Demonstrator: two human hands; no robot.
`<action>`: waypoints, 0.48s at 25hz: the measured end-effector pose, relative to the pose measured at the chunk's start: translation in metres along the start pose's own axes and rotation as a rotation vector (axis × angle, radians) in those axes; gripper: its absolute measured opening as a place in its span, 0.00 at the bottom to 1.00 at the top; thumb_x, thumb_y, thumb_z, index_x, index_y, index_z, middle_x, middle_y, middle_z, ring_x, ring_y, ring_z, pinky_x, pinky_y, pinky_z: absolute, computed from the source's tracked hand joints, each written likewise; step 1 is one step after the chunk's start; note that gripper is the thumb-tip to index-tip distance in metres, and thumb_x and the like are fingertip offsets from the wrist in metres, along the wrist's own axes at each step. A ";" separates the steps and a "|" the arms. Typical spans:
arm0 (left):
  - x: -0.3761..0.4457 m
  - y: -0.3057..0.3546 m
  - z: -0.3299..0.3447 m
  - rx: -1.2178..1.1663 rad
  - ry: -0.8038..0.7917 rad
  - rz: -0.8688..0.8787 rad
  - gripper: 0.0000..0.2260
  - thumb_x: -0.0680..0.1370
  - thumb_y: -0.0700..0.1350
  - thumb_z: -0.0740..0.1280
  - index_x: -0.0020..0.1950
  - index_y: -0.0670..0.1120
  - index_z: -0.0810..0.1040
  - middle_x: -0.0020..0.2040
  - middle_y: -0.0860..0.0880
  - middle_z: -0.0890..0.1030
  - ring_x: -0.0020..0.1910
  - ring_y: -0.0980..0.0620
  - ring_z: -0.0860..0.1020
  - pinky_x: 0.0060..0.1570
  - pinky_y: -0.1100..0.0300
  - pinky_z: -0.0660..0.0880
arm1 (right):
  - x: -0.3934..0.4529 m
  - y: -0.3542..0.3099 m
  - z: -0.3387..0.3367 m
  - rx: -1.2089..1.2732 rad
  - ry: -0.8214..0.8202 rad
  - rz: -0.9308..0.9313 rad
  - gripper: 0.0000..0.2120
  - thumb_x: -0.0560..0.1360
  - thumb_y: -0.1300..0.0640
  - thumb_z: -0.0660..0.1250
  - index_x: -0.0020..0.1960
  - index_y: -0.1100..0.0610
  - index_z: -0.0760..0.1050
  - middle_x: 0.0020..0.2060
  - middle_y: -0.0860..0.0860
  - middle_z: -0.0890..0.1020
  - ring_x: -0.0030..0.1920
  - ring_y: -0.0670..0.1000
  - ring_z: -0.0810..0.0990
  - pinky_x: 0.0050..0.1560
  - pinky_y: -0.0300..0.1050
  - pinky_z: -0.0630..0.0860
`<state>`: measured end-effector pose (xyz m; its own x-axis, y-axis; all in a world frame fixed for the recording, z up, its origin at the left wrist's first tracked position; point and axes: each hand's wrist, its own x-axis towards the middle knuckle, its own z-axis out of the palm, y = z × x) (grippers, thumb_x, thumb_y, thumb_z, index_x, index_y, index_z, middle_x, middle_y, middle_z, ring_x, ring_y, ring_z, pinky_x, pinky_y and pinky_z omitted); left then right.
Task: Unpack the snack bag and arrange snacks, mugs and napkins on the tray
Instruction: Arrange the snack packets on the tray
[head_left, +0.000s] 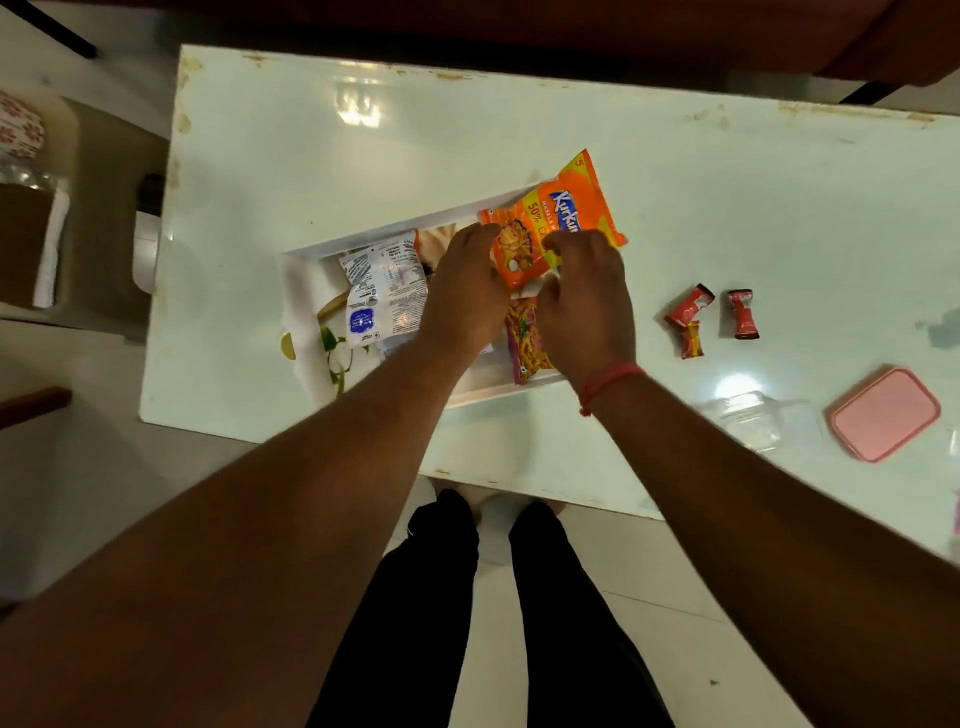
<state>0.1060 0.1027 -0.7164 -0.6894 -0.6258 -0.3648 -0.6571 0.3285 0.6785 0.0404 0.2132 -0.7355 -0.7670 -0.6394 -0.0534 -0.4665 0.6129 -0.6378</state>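
An orange Kurkure snack packet (558, 208) hangs over the far right corner of the white tray (363, 240). My left hand (467, 291) grips its near left edge and my right hand (587, 306) pinches its near right edge. In the tray lies a silver-white snack packet (384, 291), back side up, left of my left hand. A pink and yellow snack packet (524, 338) lies partly under my right hand at the tray's right end. The tray's printed floor shows a green leaf pattern (332, 358).
Three small red wrapped sweets (688, 306) (742, 314) (692, 340) lie on the white table (519, 130) right of the tray. A pink lid (883, 413) and a clear plastic container (753, 421) sit near the right front. A beige chair (98, 208) stands left of the table.
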 end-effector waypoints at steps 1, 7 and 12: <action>-0.005 -0.011 -0.005 0.048 0.033 0.067 0.25 0.73 0.43 0.55 0.69 0.40 0.74 0.67 0.40 0.76 0.68 0.43 0.73 0.66 0.53 0.69 | -0.013 -0.009 0.011 -0.003 -0.023 -0.054 0.17 0.73 0.62 0.60 0.61 0.59 0.75 0.58 0.59 0.78 0.57 0.60 0.76 0.60 0.54 0.73; -0.030 -0.100 -0.047 -0.036 0.355 -0.044 0.20 0.73 0.32 0.55 0.60 0.40 0.78 0.57 0.41 0.79 0.59 0.44 0.77 0.62 0.53 0.74 | -0.044 -0.055 0.078 -0.179 -0.253 -0.313 0.26 0.70 0.60 0.67 0.68 0.58 0.71 0.67 0.58 0.75 0.67 0.60 0.72 0.66 0.56 0.70; -0.048 -0.155 -0.097 -0.154 0.346 -0.262 0.15 0.79 0.31 0.58 0.61 0.41 0.76 0.59 0.43 0.75 0.57 0.46 0.77 0.54 0.73 0.70 | -0.017 -0.082 0.121 -0.541 -0.465 -0.239 0.31 0.72 0.57 0.64 0.75 0.54 0.63 0.76 0.58 0.62 0.75 0.65 0.60 0.70 0.68 0.61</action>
<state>0.2708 0.0132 -0.7424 -0.3468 -0.8815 -0.3203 -0.7248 0.0351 0.6880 0.1447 0.1173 -0.7756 -0.4086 -0.8400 -0.3569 -0.8403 0.4989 -0.2123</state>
